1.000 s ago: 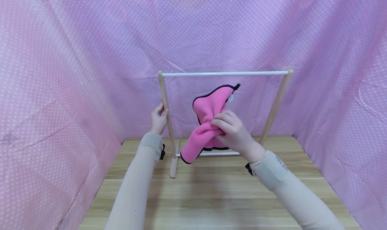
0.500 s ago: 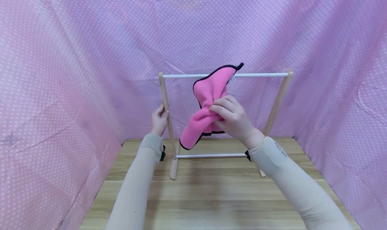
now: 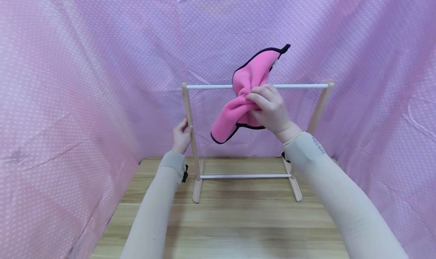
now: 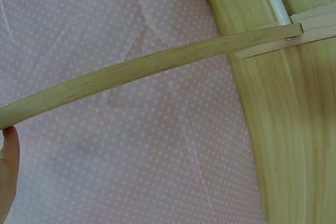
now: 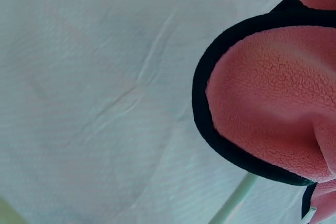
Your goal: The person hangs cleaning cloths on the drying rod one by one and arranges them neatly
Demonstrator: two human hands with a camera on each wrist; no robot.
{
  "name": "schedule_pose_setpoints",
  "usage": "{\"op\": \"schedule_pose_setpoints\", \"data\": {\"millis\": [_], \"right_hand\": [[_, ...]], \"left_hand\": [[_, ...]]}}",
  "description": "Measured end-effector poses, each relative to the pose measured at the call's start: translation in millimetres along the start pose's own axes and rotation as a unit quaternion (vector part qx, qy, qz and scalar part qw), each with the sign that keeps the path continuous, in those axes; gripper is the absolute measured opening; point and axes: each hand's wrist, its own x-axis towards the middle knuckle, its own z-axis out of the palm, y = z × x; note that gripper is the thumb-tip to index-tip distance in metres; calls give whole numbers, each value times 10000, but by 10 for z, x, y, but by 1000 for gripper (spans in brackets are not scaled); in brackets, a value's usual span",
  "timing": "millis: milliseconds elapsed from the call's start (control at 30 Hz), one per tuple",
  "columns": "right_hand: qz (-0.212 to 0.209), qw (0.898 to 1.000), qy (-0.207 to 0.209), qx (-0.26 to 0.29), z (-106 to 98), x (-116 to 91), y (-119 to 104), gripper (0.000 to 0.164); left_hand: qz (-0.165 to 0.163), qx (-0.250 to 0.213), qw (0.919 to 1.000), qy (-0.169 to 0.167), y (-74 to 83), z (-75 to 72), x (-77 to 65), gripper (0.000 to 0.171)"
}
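Note:
My right hand [image 3: 272, 109] pinches a pink fleece cloth [image 3: 229, 119] with black edging, bunched at its middle. One end of the cloth rises above the white top bar [image 3: 207, 87] of a wooden rack; the other droops below it, on the near side. In the right wrist view the fleece [image 5: 268, 93] fills the right side, its black border curving round, and the hand itself is hidden. My left hand [image 3: 181, 138] holds the rack's left post [image 3: 189, 109] between thumb and fingers. The left wrist view has this post [image 4: 147, 69] running across, with a fingertip [image 4: 10, 150] against it.
The rack stands on a wood-grain table [image 3: 245, 221]. A white lower bar [image 3: 245, 176] joins its feet, and the right post [image 3: 320, 107] is partly behind my right forearm. Pink dotted fabric [image 3: 143, 43] surrounds the table at the back and sides.
My right hand has lifted the pink fleece cloth upward and slightly right, from below the top bar to across its height. My left hand stays on the post.

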Motion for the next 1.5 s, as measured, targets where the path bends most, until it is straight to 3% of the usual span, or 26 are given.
{"op": "schedule_pose_setpoints", "data": {"millis": [167, 333, 567, 833, 1267, 1367, 1500], "right_hand": [[165, 9991, -225, -335, -69, -53, 215, 21], [323, 9931, -869, -714, -146, -72, 372, 18], [678, 9784, -1682, -993, -250, -139, 558, 25], [1403, 9541, -2226, -1430, -339, -187, 637, 33], [2641, 8839, -3392, -1842, -436, -127, 620, 49], [2867, 8590, -3738, -2004, -471, -87, 619, 53], [3269, 8178, -4188, -2214, -537, -52, 636, 63]], "left_hand": [[26, -30, 10000, -49, -1, 0, -4, 51], [35, -11, 10000, -50, -5, -8, -5, 51], [70, 102, 9999, -111, -24, -10, 1, 51], [50, -55, 9998, -172, -8, -18, -14, 52], [90, -55, 9999, -115, -24, -9, -73, 53], [127, -29, 9999, -99, -16, -2, -97, 54], [178, -52, 9998, -67, 10, 23, -113, 53]]}}
